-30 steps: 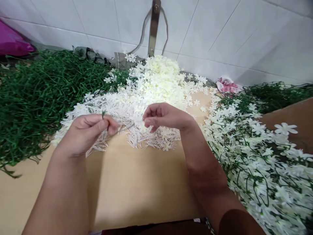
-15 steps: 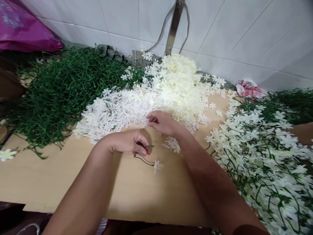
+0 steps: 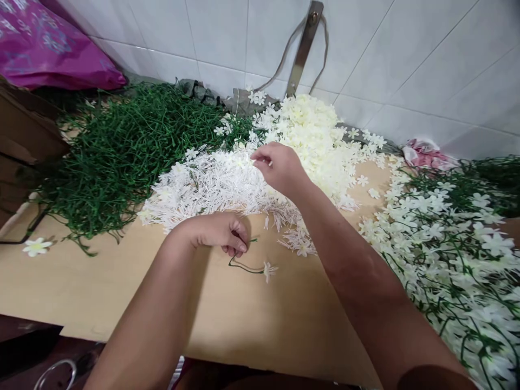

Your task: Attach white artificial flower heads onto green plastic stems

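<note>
Far to your left a purple bag (image 3: 52, 49) lies against the tiled wall, with a brown box (image 3: 24, 130) below it at the table (image 3: 101, 287) edge. A lone flower (image 3: 36, 246) lies on the bare wood near that edge. Next comes the green heap (image 3: 122, 146) of loose plastic stalks, spread from the wall towards you. Touching its right side is the white heap (image 3: 203, 184) of thin spiky pieces. Your left hand (image 3: 217, 233) rests on the table just at the near edge of that heap, fingers curled shut and pinching one end of a stem (image 3: 244, 266). The stem lies on the wood and curves rightwards to a small bloom (image 3: 268, 269) at its other end. Your right hand (image 3: 280, 168) is further out, over the top of the white heap, its fingertips pinched narrow; you cannot tell whether they hold a piece. Beyond it sits the cream heap (image 3: 312, 135) of petals, below a metal bar (image 3: 303, 49) on the wall. A pink cloth (image 3: 422, 154) lies by the wall further right, and flowered sprigs (image 3: 447, 244) are piled along your right side.
</note>
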`<state>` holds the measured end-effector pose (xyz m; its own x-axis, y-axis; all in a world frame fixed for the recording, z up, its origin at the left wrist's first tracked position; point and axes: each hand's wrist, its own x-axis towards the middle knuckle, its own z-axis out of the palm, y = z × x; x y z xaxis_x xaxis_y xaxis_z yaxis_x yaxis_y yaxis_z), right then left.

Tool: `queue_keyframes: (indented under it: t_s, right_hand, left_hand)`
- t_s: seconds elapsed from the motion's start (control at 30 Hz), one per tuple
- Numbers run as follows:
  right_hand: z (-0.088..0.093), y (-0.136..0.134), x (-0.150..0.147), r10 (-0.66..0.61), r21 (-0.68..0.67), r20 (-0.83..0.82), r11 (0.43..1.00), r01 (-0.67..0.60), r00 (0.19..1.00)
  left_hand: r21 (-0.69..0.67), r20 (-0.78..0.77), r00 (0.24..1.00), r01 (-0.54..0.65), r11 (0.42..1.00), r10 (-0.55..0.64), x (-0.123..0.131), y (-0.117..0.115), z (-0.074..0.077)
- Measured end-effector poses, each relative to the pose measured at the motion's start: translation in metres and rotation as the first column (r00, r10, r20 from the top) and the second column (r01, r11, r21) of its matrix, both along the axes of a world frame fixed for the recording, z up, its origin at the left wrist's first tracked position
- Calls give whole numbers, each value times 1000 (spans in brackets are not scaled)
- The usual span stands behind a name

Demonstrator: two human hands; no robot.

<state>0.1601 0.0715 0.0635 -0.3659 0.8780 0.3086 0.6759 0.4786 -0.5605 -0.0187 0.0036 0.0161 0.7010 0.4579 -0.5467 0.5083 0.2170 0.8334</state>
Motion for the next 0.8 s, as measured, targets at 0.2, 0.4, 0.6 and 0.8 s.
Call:
queue_keyframes:
  t_s: [0.2,0.4,0.6,0.8]
  right_hand:
    - [-21,25,-43,-49,22,276,999,45,960]
    - [-13,18,-13,-129,30,-89,991,132,988]
    - [-9,-26,15,-105,-38,-355,994,98,929]
    - [-30,-47,7,204,103,-235,978,-184,950]
  left_hand:
    - [4,-4,999,-41,999,41,-3,2,2]
    - [256,95,969,-244,935,226,-1,7,7]
    - [211,248,904,-400,892,347,2,3,14]
    - [19,464,634,-706,708,619,12,4,13]
